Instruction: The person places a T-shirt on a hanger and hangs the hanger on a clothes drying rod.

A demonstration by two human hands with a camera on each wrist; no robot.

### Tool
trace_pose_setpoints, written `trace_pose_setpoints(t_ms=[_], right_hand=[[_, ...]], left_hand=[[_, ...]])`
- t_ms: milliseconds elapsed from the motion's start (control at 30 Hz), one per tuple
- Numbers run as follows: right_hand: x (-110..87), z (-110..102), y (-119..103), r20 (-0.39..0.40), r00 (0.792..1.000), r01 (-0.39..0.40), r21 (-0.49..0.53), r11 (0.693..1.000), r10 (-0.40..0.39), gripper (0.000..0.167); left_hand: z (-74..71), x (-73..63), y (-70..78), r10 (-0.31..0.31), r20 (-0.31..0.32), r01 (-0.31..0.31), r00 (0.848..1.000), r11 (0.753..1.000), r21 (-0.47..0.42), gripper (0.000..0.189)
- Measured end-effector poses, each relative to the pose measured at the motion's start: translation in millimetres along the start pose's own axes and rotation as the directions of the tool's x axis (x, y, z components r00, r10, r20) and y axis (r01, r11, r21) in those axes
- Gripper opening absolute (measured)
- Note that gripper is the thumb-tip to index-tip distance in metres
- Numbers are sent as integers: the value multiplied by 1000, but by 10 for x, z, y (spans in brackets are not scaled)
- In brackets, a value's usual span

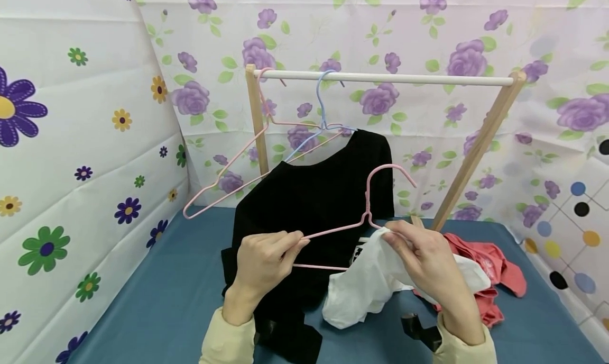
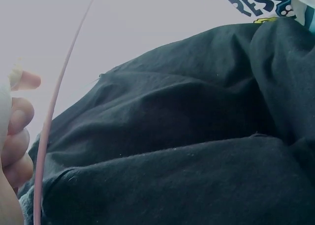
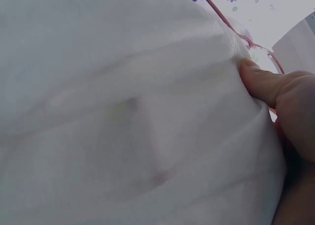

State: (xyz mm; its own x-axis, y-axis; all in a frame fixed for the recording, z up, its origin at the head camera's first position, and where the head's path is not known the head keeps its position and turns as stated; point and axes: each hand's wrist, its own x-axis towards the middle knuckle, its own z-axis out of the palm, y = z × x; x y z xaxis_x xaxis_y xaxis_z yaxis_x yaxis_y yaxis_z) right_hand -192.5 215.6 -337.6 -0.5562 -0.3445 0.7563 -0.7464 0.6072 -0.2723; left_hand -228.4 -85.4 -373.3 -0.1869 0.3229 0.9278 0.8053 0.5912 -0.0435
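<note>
In the head view my left hand grips the left arm of a pink hanger, whose hook points up and right. My right hand pinches the edge of a white shirt close to the hanger's neck. The shirt drapes over the hanger's right side and hides it. In the right wrist view, the thumb presses on the white cloth. Dark lettering on white cloth shows in the left wrist view. Behind the hands, a black shirt hangs on a blue hanger.
A rack with a white bar and wooden legs stands at the back. An unused pink hanger hangs at its left. A crumpled coral-red garment lies at right on the blue tabletop. Floral sheets surround it.
</note>
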Motion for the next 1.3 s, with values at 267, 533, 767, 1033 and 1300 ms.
trace_pose_setpoints(t_ms=[267,533,767,1033,1300], right_hand=[[21,51,-41,-34,999,-22,-34,999,21,18],[58,156,-163,-132,984,-138,-159,977,118,15],[68,196,-199,-132,987,-120,-186,975,96,12],[69,229,-219,-183,967,-209,-167,964,179,25],[72,172,-171,-228,943,-276,-121,954,244,21]], left_hand=[[49,-10,38,8,22,-8,1000,1000,4,28],[97,-20,69,5,26,-5,1000,1000,23,28],[145,-25,110,-30,35,29,999,999,21,29],[220,-5,218,-38,49,38,998,999,-1,26],[162,113,358,127,-32,-130,991,979,-158,19]])
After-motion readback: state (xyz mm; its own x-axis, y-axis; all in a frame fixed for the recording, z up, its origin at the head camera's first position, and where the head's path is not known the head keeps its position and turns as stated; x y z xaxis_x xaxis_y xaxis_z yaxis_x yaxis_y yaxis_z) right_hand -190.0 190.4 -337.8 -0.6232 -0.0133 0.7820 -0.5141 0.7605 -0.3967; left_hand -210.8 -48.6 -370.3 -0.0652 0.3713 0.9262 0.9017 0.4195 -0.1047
